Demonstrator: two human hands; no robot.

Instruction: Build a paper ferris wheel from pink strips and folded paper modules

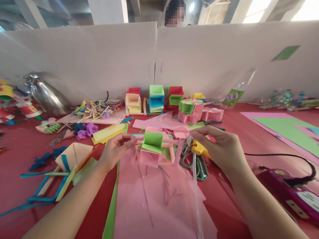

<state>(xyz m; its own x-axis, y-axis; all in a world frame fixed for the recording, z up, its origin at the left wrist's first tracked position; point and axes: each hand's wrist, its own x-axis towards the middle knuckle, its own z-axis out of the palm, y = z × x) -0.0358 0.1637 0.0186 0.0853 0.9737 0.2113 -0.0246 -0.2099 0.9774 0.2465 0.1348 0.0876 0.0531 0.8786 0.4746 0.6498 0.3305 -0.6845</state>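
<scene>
We have the paper model (153,142), a green and pink box on a pink frame, standing between our two hands on a large pink sheet (132,202). Our left hand (117,148) has its thumb and fingertips drawn together, and seems to pinch the left end of the frame's crossbar (167,141). Our right hand (221,144) is half curled, thumb and forefinger nearly meeting beside the yellow glue gun (198,147), well apart from the model; we cannot tell whether anything thin sits in that pinch. The model looks to be all folded and rolled paper, so we expect it to weigh almost nothing and slide at a nudge. The rolled bars should be the stiffest part, while the thin box walls would likely dent or crease under a squeeze. We judge the bar ends the best hold, with a light, dry grip and no twisting, since the joints may give before the paper does. Fingertips on the open green rim would probably bend it.
</scene>
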